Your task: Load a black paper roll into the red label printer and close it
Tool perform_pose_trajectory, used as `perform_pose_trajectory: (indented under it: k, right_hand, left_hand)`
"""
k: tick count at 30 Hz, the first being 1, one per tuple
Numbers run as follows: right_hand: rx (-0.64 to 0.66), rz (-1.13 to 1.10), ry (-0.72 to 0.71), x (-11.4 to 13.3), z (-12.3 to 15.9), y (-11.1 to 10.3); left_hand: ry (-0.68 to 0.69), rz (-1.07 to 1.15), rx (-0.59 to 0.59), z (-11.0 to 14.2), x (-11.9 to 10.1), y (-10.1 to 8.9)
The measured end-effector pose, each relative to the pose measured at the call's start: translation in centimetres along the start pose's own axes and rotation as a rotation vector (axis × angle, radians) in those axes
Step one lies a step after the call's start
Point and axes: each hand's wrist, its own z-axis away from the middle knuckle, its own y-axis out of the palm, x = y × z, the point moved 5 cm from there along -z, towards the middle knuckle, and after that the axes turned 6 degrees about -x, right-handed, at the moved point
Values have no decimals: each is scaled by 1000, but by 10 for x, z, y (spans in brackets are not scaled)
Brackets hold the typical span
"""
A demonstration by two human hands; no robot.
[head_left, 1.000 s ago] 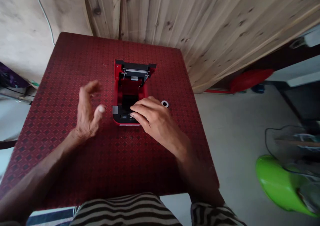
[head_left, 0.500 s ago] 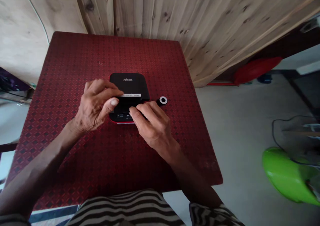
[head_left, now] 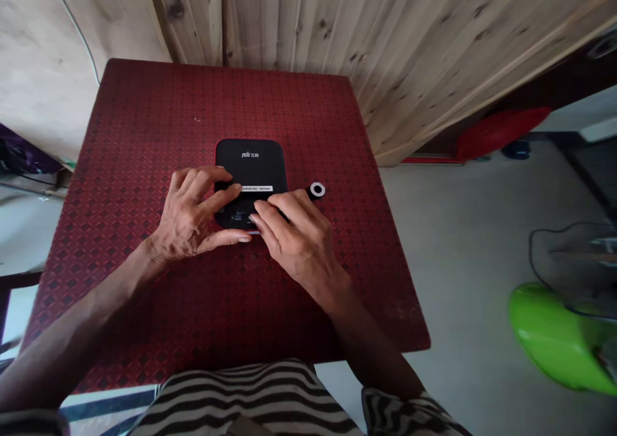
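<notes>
The right hand (head_left: 296, 236) touches the near right part of the black device (head_left: 253, 166), around the middle of the red desk (head_left: 159, 114); whether this grip pinches something, I cannot tell; the left hand (head_left: 190, 220) has its grip spread over the left side; farther stands a wooden wall (head_left: 308, 18).

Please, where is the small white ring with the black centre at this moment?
In the head view, the white ring appears on the right part of the red table, right of the black-topped device, just beyond the right hand.
</notes>
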Motion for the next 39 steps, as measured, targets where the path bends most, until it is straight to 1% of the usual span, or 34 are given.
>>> perform_pose_trajectory:
  k: [3,5,8,10,12,14,16,19,23,27,34,39]
  right_hand:
    - [-55,-67,27,-2,6,-8]
    - [-120,-110,76,-6,16,-17]
    - [-197,-190,243,-12,40,-23]
    - [-165,-273,372,-12,60,-16]
    - [-67,-344,442,-6,78,-1]
    - [52,-328,428,4,91,17]
    - [145,-231,378,12,98,31]
    - [214,-117,334,17,99,41]
    - [199,-104,330,15,95,39]
    - [182,-102,327,15,94,38]
    - [162,-94,318,16,95,38]
    - [156,-86,305,16,94,38]
  left_hand:
    - [-9,-15,3,3,-3,5]
    - [-50,1,-6,7,-7,6]
    - [-139,23,-91,22,-13,1]
    - [-164,-13,-145,34,-18,-4]
    - [-161,-52,-157,44,-21,-6]
    - [-157,-68,-150,49,-22,-6]
    - [-151,-71,-138,49,-21,-5]
    - [-156,-89,-121,45,-19,-5]
    - [-170,-103,-102,44,-19,-7]
    - [-202,-128,-113,42,-22,-11]
    - [-179,-185,-126,29,-31,-19]
    - [-219,-197,-114,23,-29,-18]
